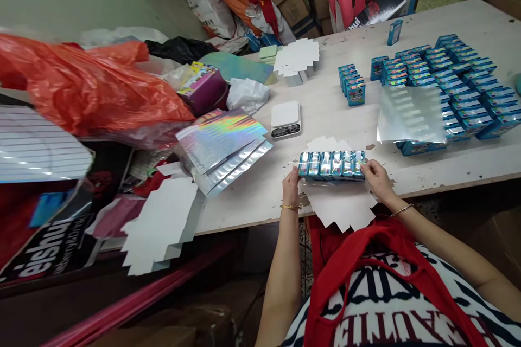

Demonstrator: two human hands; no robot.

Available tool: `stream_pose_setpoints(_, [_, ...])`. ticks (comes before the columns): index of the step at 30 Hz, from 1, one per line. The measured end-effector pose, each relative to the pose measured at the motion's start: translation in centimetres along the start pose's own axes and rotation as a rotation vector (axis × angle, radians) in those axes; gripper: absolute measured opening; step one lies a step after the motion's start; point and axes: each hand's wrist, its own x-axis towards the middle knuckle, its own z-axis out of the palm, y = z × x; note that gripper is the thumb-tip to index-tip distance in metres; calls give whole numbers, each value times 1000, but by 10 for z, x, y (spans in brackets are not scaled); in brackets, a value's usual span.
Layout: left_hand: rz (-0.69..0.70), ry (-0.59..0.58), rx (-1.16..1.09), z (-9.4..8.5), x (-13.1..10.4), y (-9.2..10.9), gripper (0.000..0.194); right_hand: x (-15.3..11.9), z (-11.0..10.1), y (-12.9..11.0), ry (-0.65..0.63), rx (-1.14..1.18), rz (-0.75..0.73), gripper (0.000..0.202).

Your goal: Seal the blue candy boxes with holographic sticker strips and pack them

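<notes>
In front of me, a row of several small blue boxes (331,164) stands side by side with clear plastic film around it. My left hand (290,187) is closed on the row's left end, its fingers partly hidden. At the right end, my right hand (377,178) pinches the film or the end box; which one I cannot tell. Under the row lies a flat white cardboard blank (342,203) with notched edges, hanging over the table's front edge.
A stack of clear film sheets (411,115) lies on many blue boxes (468,103) at the right. A short row of blue boxes (355,93) and a white scale-like device (285,118) stand farther back. Silvery pouches (228,146) and white cardboard blanks (163,217) are at left.
</notes>
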Motion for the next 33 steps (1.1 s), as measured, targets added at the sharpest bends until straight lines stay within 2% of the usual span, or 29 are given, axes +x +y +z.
stream_pose_setpoints(3, [26,-38,-51,-3,-4,-5,46,6,-4,2,3,74,3,46])
stream_pose_setpoints(7, [25,-79,-66,-3,-13,4,41,11,-15,-3,-12,141,94,51])
stream_pose_setpoints(12, [36,-58,-67,7,-19,16,44,14,-23,-9,-29,240,214,54])
stream_pose_setpoints(20, [5,-41,-37,18,-25,16,38,29,-34,-9,6,346,228,56])
stream_pose_setpoints(26, [-27,-22,-62,24,-31,9,46,33,-42,-8,-9,369,275,61])
stream_pose_setpoints(33, [-39,-96,-61,19,-34,7,54,27,-39,-2,38,330,276,57])
